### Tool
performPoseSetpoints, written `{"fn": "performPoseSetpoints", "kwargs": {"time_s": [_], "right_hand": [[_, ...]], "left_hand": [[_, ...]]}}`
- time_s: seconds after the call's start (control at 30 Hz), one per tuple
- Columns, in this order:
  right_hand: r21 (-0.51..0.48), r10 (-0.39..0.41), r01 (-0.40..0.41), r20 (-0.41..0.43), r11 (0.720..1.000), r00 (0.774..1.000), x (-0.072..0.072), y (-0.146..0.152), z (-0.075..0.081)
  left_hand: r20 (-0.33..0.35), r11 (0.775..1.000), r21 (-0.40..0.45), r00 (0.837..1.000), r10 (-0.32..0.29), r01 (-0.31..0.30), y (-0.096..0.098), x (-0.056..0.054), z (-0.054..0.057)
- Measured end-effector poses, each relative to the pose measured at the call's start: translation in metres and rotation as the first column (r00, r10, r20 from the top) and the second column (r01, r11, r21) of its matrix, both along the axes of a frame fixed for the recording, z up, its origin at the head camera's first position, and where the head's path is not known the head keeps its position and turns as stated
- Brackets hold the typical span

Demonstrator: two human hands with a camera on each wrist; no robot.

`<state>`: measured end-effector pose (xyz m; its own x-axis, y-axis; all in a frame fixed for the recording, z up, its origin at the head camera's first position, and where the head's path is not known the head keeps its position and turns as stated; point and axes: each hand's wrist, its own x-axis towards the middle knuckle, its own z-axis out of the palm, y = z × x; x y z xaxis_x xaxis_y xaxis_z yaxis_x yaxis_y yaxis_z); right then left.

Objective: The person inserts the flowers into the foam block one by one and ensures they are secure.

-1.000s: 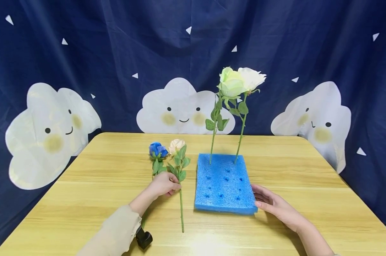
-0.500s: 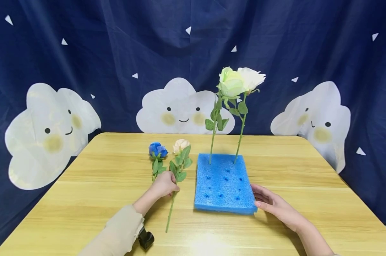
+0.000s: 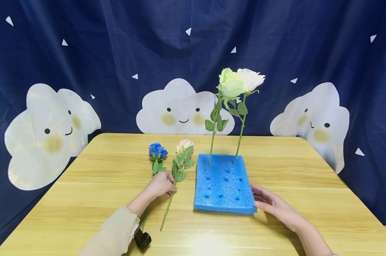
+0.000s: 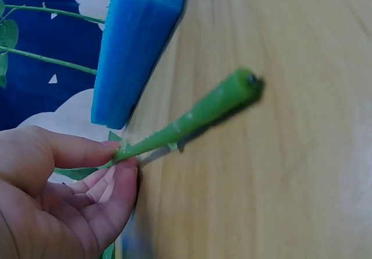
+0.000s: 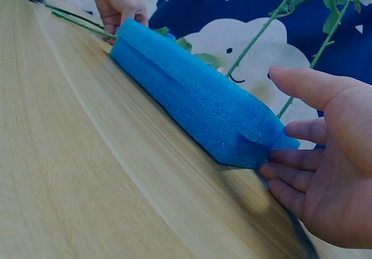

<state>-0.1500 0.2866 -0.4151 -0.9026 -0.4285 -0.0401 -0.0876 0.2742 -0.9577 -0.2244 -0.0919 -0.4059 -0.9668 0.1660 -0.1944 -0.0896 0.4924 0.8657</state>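
- Cream rose [image 3: 180,160]: located on the near side of the table's middle, between a blue rose and a blue foam block, bloom pointing away from the person, stem slanting toward the near left. Whether the stem rests fully on the wood cannot be told.
- Left hand [image 3: 161,184]: thumb and fingertips pinch the cream rose's stem, below its leaves.
- Blue rose [image 3: 157,151]: lies just left of the cream rose; part of its stem is hidden by the left hand and wrist.
- Blue foam block [image 3: 216,183]: flat on the table, upper face pitted with dark holes.
- Right hand [image 3: 272,204]: fingers extended and spread, touching the block's right side near its front corner; thumb raised in the wrist view.
- Pale green rose [image 3: 231,85] and white rose [image 3: 253,80]: both upright in the block's far part; the green bloom overlaps the white one.
- Table [image 3: 93,188]: yellowish wood grain, bright glare near the front edge.
- Curtain [image 3: 116,42]: dark blue, creased, printed with white triangles and smiling clouds [image 3: 180,99].
- Black device [image 3: 142,241]: at the left wrist beside a cream sleeve [image 3: 113,229]; details hard to make out.
- Both wrist views cut off the standing blooms; the left one also crops the block.
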Motion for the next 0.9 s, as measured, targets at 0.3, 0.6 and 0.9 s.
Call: {"fn": "performPoseSetpoints", "kwargs": {"time_s": [0.3, 0.6, 0.9], "right_hand": [[0.008, -0.006, 0.006, 0.024, 1.0, 1.0, -0.001, -0.001, 0.003], [-0.02, 0.021, -0.021, -0.009, 1.0, 1.0, 0.0, -0.001, 0.003], [0.01, -0.005, 0.005, 0.012, 1.0, 1.0, 0.001, -0.001, 0.002]], "left_hand": [[0.05, 0.991, 0.124, 0.998, 0.044, -0.05, -0.008, 0.001, 0.001], [0.083, 0.989, 0.133, 0.995, 0.049, -0.059, -0.012, 0.001, -0.001], [0.068, 0.984, 0.157, 0.995, 0.078, -0.088, -0.012, 0.003, 0.001]]}}
